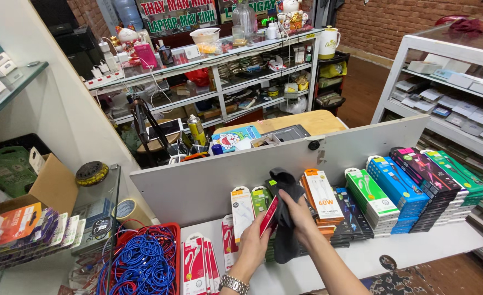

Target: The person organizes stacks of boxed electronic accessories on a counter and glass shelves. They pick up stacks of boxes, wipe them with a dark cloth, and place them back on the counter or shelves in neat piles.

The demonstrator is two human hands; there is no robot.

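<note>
My left hand (254, 244), with a metal watch (234, 284) at the wrist, holds a slim red package (269, 214) upright by its lower edge. My right hand (299, 214) presses a dark grey cloth (286, 218) against that package; the cloth hangs down below the hands. Both hands are over a white shelf (394, 246), just in front of a row of boxed cable packages. An orange-and-white box (321, 195) stands right behind my right hand, and white and green boxes (251, 205) stand behind my left.
Blue, green and dark stacked boxes (416, 188) fill the shelf to the right against a grey backboard (198, 183). A red basket of blue cables (143, 261) and red-and-white packages (198, 265) sit at the left. Glass shelves stand left, white shelving units behind and right.
</note>
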